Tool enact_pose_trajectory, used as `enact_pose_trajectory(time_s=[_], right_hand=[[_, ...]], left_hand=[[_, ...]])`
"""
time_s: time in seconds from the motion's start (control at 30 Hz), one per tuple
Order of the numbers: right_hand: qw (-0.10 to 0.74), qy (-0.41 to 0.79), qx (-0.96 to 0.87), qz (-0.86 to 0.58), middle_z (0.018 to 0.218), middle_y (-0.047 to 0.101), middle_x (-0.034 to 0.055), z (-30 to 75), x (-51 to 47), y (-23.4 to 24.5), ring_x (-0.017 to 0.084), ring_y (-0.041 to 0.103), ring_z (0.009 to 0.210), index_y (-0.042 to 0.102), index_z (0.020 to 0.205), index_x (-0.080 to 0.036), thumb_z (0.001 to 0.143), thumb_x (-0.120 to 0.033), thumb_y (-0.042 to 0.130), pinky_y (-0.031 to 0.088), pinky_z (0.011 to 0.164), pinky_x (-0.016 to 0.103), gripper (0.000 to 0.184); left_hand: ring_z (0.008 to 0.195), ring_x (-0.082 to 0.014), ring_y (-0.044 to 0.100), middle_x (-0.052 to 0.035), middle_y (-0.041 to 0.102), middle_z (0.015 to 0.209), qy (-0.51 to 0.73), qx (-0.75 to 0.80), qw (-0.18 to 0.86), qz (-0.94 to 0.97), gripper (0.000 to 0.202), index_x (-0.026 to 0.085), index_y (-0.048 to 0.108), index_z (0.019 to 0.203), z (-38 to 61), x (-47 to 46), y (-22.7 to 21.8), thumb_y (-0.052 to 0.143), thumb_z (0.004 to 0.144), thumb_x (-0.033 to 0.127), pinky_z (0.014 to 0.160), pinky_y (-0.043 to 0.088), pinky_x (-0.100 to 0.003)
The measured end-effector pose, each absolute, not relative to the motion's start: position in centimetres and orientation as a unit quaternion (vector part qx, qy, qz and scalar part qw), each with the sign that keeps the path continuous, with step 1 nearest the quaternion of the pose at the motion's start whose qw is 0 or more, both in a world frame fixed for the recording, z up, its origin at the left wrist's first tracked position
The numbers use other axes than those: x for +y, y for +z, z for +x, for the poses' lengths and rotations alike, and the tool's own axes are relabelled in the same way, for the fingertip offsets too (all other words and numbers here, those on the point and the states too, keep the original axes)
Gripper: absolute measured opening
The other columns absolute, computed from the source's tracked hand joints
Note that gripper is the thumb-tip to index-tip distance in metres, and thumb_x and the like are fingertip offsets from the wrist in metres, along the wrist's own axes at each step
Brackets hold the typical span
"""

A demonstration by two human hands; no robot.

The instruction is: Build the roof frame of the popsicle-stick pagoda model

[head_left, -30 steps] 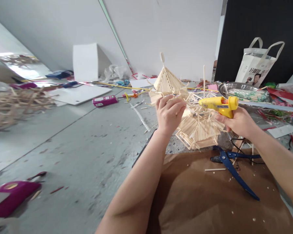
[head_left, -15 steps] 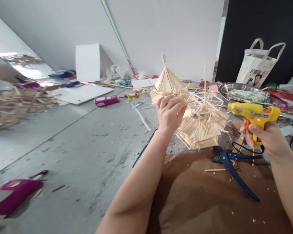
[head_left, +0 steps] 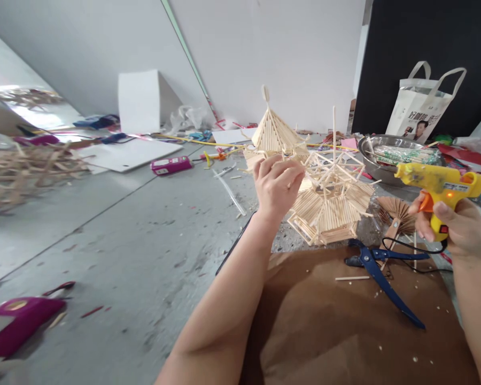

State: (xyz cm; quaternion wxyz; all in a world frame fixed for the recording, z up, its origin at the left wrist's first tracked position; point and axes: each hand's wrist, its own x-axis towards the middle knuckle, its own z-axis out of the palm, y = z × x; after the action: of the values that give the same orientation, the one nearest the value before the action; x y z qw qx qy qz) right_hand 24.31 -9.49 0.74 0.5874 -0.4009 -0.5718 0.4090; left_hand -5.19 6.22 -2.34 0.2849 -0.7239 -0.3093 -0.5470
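Observation:
My left hand (head_left: 276, 184) is raised in the middle of the view, fingers pinched on the left edge of a tiered stick model (head_left: 332, 206) made of pale wooden sticks. A thin stick stands up from the model's top. My right hand (head_left: 457, 227) is to the right of the model, wrapped round the handle of a yellow glue gun (head_left: 439, 184) with an orange trigger. The gun's nozzle points left toward the model but is apart from it. A second stick roof (head_left: 273, 133) stands on the floor behind my left hand.
Blue-handled scissors (head_left: 380, 272) lie on brown cloth (head_left: 344, 331) below the model. A metal bowl (head_left: 380, 147) with green-tipped sticks and a white tote bag (head_left: 423, 107) are at the back right. A pink case (head_left: 171, 164), white boards and a stick pile (head_left: 28, 171) litter the grey floor.
My right hand has drawn the glue gun away from the model, moving right and slightly down. My left hand has kept its pinch on the model.

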Motion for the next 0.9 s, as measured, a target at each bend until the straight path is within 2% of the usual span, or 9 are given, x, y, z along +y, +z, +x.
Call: enact_pose_trajectory(time_s=[0.2, 0.47, 0.73, 0.9], right_hand=[[0.58, 0.409, -0.578, -0.402, 0.076, 0.064, 0.0036, 24.4, -9.5, 0.7, 0.008, 0.047, 0.035, 0.063, 0.085, -0.018, 0.077, -0.038, 0.059, 0.033, 0.038, 0.026, 0.022], [0.563, 0.411, -0.591, -0.407, 0.053, 0.058, 0.0006, 24.3, -9.5, 0.7, 0.01, 0.046, 0.034, 0.065, 0.08, -0.016, 0.079, -0.04, 0.057, 0.032, 0.04, 0.026, 0.025], [0.557, 0.385, -0.593, -0.435, 0.056, 0.06, -0.0002, 23.3, -9.1, 1.2, 0.008, 0.046, 0.035, 0.062, 0.079, -0.017, 0.075, -0.04, 0.061, 0.038, 0.04, 0.026, 0.023], [0.524, 0.377, -0.609, -0.46, 0.07, 0.064, 0.0017, 21.2, -8.4, 3.1, 0.006, 0.045, 0.033, 0.06, 0.076, -0.017, 0.073, -0.042, 0.063, 0.036, 0.035, 0.024, 0.026]], left_hand=[[0.093, -0.0198, 0.056, 0.0038, 0.07, 0.084, -0.552, -0.316, 0.274, -0.721, 0.006, 0.03, 0.064, 0.079, -5.1, 6.4, -2.5, 0.061, 0.077, 0.024, 0.083, 0.036, -0.036], [0.091, -0.0197, 0.057, 0.0039, 0.07, 0.082, -0.557, -0.303, 0.294, -0.715, 0.006, 0.028, 0.063, 0.078, -5.0, 6.3, -2.3, 0.063, 0.076, 0.023, 0.081, 0.038, -0.036], [0.096, -0.0198, 0.055, 0.0034, 0.07, 0.086, -0.547, -0.338, 0.233, -0.73, 0.007, 0.031, 0.065, 0.08, -5.2, 6.4, -2.6, 0.06, 0.078, 0.026, 0.086, 0.035, -0.038], [0.094, -0.0195, 0.056, 0.0049, 0.07, 0.085, -0.552, -0.322, 0.271, -0.72, 0.009, 0.033, 0.065, 0.082, -5.3, 6.3, -2.6, 0.061, 0.078, 0.025, 0.085, 0.037, -0.037]])
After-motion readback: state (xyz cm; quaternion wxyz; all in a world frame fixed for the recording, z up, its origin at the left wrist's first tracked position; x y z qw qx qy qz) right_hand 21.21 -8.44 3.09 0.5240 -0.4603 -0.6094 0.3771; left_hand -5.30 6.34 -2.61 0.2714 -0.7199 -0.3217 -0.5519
